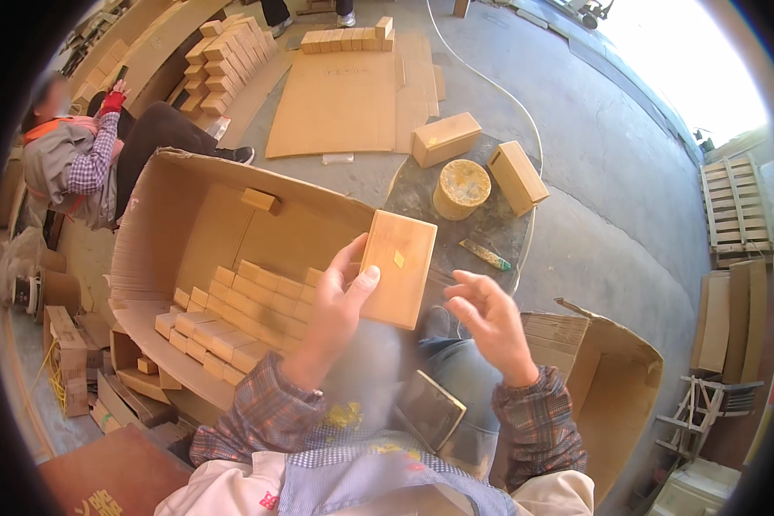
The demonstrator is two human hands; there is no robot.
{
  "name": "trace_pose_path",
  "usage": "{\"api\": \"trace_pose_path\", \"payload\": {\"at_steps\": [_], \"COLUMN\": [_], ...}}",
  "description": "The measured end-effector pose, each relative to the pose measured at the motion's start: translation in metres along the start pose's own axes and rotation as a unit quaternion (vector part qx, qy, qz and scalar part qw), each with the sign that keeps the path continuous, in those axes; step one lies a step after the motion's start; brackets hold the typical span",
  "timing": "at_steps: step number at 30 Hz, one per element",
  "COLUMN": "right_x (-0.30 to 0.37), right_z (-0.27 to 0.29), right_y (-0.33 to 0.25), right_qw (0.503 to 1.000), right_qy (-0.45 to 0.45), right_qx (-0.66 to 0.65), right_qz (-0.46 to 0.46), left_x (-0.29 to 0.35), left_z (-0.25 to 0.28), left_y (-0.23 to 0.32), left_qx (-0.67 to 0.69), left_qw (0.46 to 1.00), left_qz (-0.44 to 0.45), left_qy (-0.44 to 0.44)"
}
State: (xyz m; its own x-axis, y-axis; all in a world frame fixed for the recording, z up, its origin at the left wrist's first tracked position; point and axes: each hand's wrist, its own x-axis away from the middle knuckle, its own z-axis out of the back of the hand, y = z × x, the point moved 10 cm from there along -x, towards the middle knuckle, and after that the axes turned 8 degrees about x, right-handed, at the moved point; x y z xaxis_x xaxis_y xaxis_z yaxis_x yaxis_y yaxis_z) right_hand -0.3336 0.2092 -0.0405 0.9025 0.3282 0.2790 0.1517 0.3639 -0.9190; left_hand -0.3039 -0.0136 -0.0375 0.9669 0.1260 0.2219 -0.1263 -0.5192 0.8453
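My left hand [337, 299] is closed around the left edge of a light wooden box [397, 279], thumb on its flat face. A small yellow diamond shape sits in the middle of that face. To the right of the box, my right hand [494, 331] is held in the air, fingers apart and nothing in it. Beyond the hands stands a round tub [461, 189] with a yellowish, crusted top. Two more wooden boxes [446, 140] [519, 177] lie by the tub. A narrow tool with a green end [485, 254] rests on the dark sheet nearby.
On the left, a large open cardboard carton [168, 185] holds rows of small wooden boxes. Another open carton [615, 361] stands at my right. Farther off are a flat cardboard sheet [335, 103], stacked wooden blocks [224, 64] and a seated person [82, 163]. A pale hose [490, 82] crosses the floor.
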Motion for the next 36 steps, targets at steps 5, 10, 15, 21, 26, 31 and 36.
{"api": "trace_pose_path", "payload": {"at_steps": [5, 10, 15, 21, 26, 31, 36], "right_x": [0.051, 0.086, 0.121, 0.149, 0.165, 0.174, 0.168], "right_z": [-0.065, -0.087, -0.081, -0.051, -0.051, -0.054, -0.05], "right_y": [-0.032, -0.049, -0.067, -0.112, -0.14, -0.149, -0.125], "right_qw": [0.988, 0.991, 0.994, 0.97, 0.948, 0.934, 0.956], "right_qy": [-0.049, 0.015, 0.048, 0.17, 0.171, 0.172, 0.142], "right_qx": [-0.146, -0.125, -0.075, 0.056, 0.13, 0.173, 0.138], "right_qz": [0.0, 0.045, 0.063, 0.163, 0.234, 0.261, 0.217], "left_x": [0.055, 0.096, 0.127, 0.156, 0.167, 0.173, 0.177], "left_z": [-0.009, -0.003, -0.005, -0.019, -0.018, -0.016, -0.017], "left_y": [0.014, 0.004, -0.006, -0.007, -0.006, -0.006, -0.011], "left_qx": [0.069, 0.148, 0.24, 0.299, 0.31, 0.314, 0.343], "left_qw": [0.997, 0.987, 0.959, 0.932, 0.924, 0.922, 0.902], "left_qz": [0.02, 0.053, 0.127, 0.163, 0.186, 0.188, 0.221], "left_qy": [-0.024, -0.041, -0.079, -0.121, -0.125, -0.122, -0.143]}}
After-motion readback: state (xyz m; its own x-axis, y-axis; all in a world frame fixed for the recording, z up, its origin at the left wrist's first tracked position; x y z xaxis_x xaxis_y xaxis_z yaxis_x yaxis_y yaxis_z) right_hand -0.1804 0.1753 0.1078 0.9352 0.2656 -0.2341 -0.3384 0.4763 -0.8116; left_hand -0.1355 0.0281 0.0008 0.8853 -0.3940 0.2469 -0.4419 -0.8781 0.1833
